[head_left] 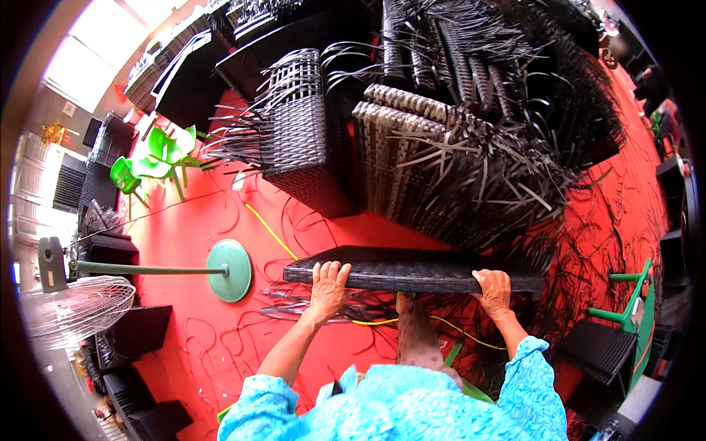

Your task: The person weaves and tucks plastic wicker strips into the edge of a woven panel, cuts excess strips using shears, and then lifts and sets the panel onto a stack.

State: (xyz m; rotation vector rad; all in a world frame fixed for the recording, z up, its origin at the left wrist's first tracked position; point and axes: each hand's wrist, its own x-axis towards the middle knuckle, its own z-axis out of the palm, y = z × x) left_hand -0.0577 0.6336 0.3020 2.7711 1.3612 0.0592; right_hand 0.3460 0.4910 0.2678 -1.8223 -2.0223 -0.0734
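Observation:
A black woven wicker panel (412,275) stretches across the space in front of me, its thick near edge toward my body. My left hand (329,290) grips that edge near the panel's left end, fingers over the top. Toward the other end, my right hand (494,294) is closed on the same edge. The undersides of both grips are hidden. Just beyond stand brown-and-black woven pieces (434,169) with loose strand ends sticking out, close to the panel's far side.
An upright black woven piece (298,140) with untrimmed strands stands farther left. A pedestal fan (81,305) has a round green base (229,270) on the red floor (220,353). Green chairs (158,154) are at far left, a green stool (638,312) at right. A yellow cord (268,229) and loose strands lie about.

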